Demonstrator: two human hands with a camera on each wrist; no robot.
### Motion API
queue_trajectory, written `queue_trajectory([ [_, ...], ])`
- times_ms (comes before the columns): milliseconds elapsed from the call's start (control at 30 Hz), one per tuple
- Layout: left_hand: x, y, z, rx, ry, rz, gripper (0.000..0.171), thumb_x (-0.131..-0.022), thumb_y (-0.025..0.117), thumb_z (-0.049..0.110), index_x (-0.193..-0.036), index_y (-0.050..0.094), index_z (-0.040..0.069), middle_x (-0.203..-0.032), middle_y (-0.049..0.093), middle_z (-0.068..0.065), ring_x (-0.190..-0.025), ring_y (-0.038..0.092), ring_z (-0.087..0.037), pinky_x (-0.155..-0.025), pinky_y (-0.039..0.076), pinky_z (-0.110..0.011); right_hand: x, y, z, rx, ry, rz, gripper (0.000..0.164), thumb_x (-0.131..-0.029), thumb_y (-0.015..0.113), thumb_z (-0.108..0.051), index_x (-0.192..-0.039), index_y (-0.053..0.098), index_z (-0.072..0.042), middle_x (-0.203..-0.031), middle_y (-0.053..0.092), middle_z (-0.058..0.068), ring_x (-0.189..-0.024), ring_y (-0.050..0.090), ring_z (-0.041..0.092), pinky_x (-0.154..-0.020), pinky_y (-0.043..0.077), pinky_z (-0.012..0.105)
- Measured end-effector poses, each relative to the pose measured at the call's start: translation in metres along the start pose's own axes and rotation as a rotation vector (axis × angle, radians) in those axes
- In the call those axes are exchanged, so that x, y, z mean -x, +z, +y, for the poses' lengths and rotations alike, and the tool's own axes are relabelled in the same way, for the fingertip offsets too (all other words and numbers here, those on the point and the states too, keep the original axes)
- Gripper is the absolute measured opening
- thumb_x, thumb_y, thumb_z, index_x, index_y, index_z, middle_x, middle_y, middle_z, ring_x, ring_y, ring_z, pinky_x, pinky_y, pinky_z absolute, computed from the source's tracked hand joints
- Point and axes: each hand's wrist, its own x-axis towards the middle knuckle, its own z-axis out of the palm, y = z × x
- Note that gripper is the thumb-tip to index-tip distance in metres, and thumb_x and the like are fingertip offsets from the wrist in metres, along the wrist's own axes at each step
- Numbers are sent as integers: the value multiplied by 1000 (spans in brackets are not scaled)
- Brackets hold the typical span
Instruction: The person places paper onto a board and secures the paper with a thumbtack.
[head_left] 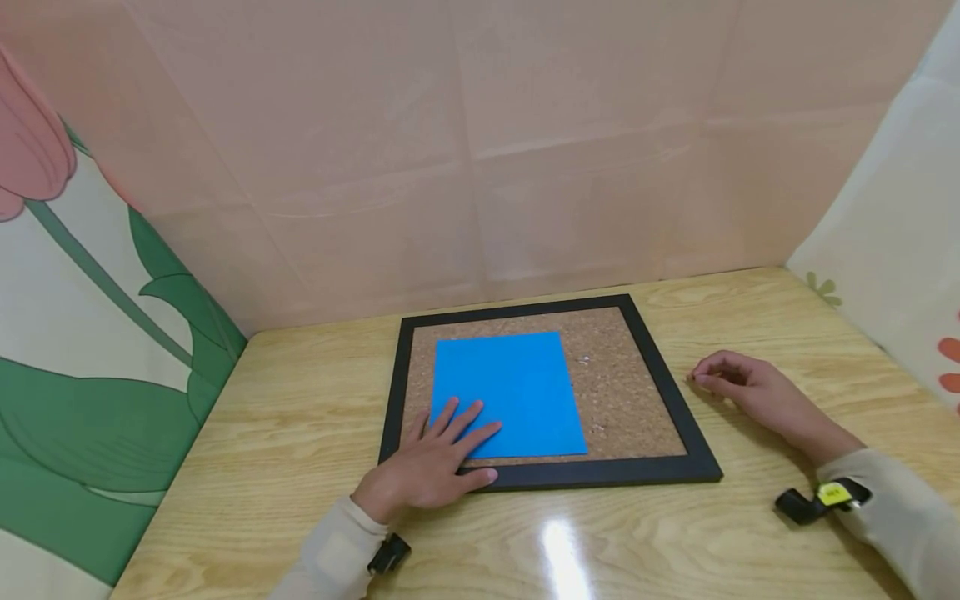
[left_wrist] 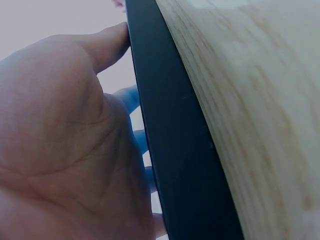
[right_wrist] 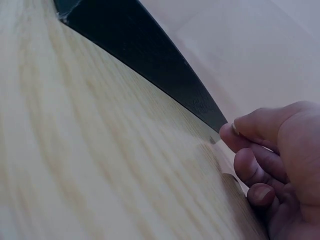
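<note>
A blue sheet of paper lies on a black-framed cork board. My left hand rests palm down with fingers spread over the sheet's lower left corner, its thumb on the frame's near edge. In the left wrist view the palm and thumb meet the black frame. To the right of the board, just above the table, my right hand has curled fingers and pinches a tiny reddish thing, too small to identify. The right wrist view shows thumb and forefinger tips together, hiding what lies between.
Small clear shiny bits sit on the bare cork right of the sheet. The board lies on a wood-grain table. A pinkish cloth wall stands behind, with printed panels on both sides.
</note>
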Motion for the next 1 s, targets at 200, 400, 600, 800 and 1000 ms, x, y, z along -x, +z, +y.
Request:
queue_trajectory([
  [200, 0, 0, 0, -12, -1, 2, 64, -102, 39, 60, -159, 21, 38, -170, 5, 5, -158, -2, -28, -123, 3, -63, -1, 1, 0, 58, 1, 28, 18, -101, 60, -26, -111, 68, -14, -108, 71, 0, -88, 57, -2, -72, 43, 15],
  [400, 0, 1, -1, -11, 0, 5, 64, -101, 38, 61, -159, 21, 38, -170, 5, 5, -158, -2, -29, -123, 3, -63, -1, 2, 1, 73, -42, 38, 15, -100, 61, -24, -109, 68, -14, -105, 71, 3, -87, 58, -2, -72, 43, 13],
  [600, -1, 2, -2, -15, 2, 9, 64, -102, 39, 60, -159, 21, 38, -170, 5, 5, -158, -1, -29, -123, 2, -63, -2, 2, 2, 81, -36, 41, 17, -100, 62, -26, -111, 68, -16, -104, 71, 0, -86, 59, -3, -72, 43, 13],
  [800, 0, 1, 0, -15, 2, 8, 64, -101, 39, 60, -159, 22, 38, -170, 5, 5, -158, -1, -29, -123, 3, -63, -2, 2, 1, 82, -21, 41, 20, -100, 62, -26, -115, 66, -14, -107, 72, 3, -88, 60, -4, -72, 44, 12],
  [1000, 0, 0, 0, -11, 4, 9, 64, -102, 39, 59, -159, 22, 37, -170, 5, 5, -158, -1, -29, -123, 2, -63, -3, 2, 0, 92, -6, 37, 24, -100, 60, -26, -120, 65, -13, -110, 71, 5, -89, 59, -6, -72, 44, 12],
])
